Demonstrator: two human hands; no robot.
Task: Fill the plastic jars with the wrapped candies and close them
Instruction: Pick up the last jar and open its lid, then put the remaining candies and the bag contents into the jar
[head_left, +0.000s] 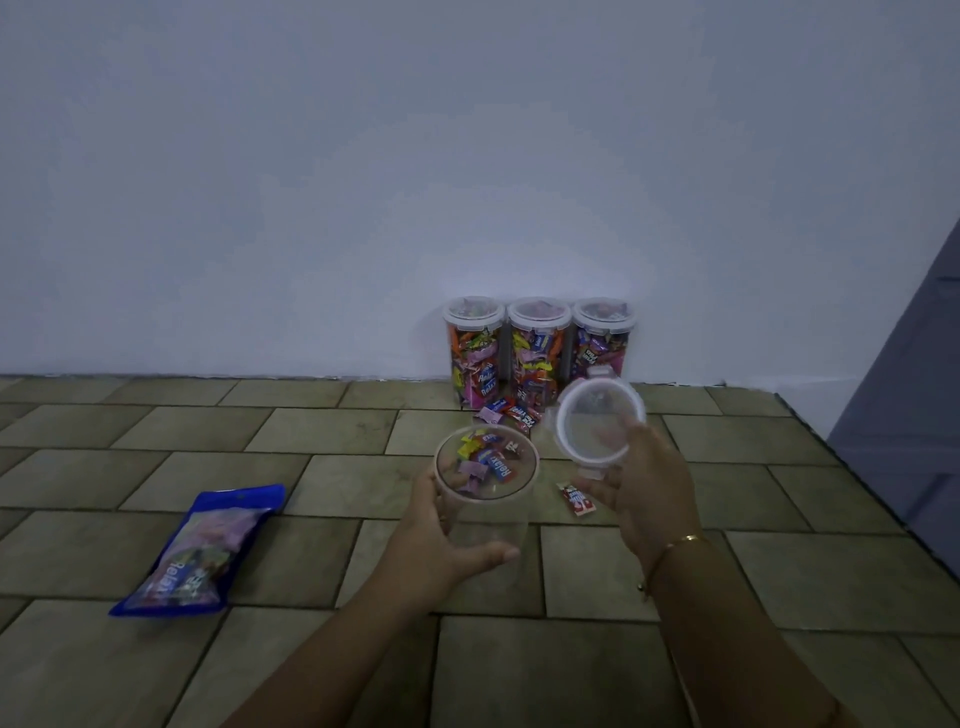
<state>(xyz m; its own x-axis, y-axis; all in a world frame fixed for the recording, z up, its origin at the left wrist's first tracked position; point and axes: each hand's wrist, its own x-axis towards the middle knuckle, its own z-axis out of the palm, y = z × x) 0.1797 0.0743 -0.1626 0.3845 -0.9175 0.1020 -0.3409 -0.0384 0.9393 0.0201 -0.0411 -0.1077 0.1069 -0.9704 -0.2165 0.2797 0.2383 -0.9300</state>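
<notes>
Closest in, two bare forearms reach forward over the floor, a thin gold bangle (680, 543) on the right wrist. The left hand (441, 540) wraps its fingers and thumb round the clear wall of an open plastic jar (485, 499), held tipped so its mouth faces the camera. Inside, only a small heap of wrapped candies (485, 464) sits at the bottom, so this one looks far from full. Just beside it, the right hand (644, 493) pinches the jar's clip-lock lid (600, 415) by its lower rim, the lid standing off to the right of the mouth, not on it.

So the step in hand reads as filling, not closing: the lid is off and the jar wants more sweets. The next move likely calls for setting the lid down and feeding in candies, either the loose ones or from the bag.

Below the lid, a single red-wrapped candy (576, 500) lies on the floor. To the left, well apart, a blue candy bag (200, 553) lies flat; it seems partly full, though the dim light makes that hard to judge. Farther out, a few loose candies (511, 414) scatter in front of three filled jars (537, 351), lids on, lined up touching against the wall.

The surface is a tiled floor (234, 431) of long greenish-brown tiles with dark joints. Behind stands a plain pale wall (363, 182), and a grey panel, perhaps a door (914, 374), edges in at the right.
</notes>
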